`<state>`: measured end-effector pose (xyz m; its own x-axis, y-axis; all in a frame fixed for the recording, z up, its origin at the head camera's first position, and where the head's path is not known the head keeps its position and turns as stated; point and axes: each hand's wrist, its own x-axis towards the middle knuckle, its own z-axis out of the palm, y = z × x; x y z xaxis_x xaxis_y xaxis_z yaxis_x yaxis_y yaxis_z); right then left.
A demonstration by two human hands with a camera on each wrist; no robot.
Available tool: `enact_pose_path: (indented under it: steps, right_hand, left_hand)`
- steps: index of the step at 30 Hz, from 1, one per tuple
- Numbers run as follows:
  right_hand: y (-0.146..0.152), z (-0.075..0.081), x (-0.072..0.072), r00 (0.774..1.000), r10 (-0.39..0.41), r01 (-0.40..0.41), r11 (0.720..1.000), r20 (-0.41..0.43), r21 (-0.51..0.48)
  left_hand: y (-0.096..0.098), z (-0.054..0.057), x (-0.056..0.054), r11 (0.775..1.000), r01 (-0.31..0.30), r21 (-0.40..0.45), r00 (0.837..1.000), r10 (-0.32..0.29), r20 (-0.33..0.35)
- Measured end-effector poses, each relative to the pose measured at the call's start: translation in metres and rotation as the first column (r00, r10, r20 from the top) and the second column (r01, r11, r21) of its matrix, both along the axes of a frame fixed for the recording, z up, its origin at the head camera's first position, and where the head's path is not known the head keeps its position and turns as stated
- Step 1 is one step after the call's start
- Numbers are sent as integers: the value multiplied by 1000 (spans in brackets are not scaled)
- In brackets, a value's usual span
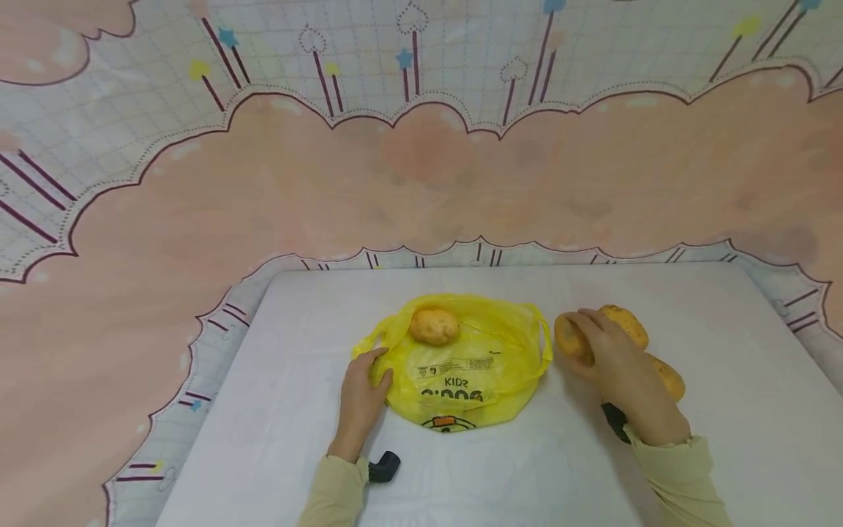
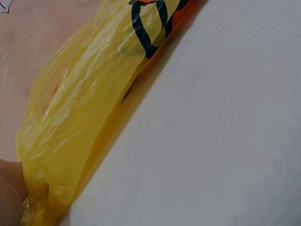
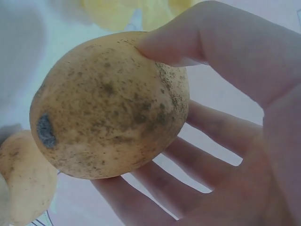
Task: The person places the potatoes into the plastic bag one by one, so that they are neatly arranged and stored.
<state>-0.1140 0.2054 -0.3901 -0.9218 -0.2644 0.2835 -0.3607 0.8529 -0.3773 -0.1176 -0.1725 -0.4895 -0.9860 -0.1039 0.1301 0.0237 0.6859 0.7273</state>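
Note:
A yellow plastic bag [image 1: 454, 399] with dark printing lies spread on the table, its mouth loosely gaping. One potato [image 1: 435, 326] sits at the bag's upper left; the left wrist view shows part of a potato [image 2: 51, 96] through the thin film. My left hand [image 1: 358, 395] pinches the bag's left edge between thumb and fingers. To the right of the bag, my right hand [image 1: 622, 373] holds another potato [image 3: 108, 108], speckled with a dark patch, thumb on one side and fingers on the other. Beside that hand lie two more potatoes, one farther back [image 1: 626, 326] and one nearer [image 1: 669, 378].
The table [image 1: 263, 410] has a white cover. Behind it and along its left and right sides hangs a patterned cloth [image 1: 421, 168] in pink and white. A black wrist mount [image 1: 385, 467] shows at the left sleeve.

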Motion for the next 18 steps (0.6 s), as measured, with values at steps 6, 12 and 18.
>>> enact_pose_path:
  steps: [6, 12, 18]
  right_hand:
    - [-4, 1, 4, 1000, 6, -6, 1000, -13, -19]
    - [-8, 11, 4, 999, 20, -21, 999, -29, -45]
    - [-13, 22, 5, 999, 32, -32, 999, -8, -31]
  left_hand:
    - [-1, -5, 0, 1000, 1, -8, 1000, -1, -15]
    - [0, -2, 2, 1000, -2, -17, 1000, 2, -14]
    - [1, 3, 2, 1000, -4, -15, 1000, 4, 2]
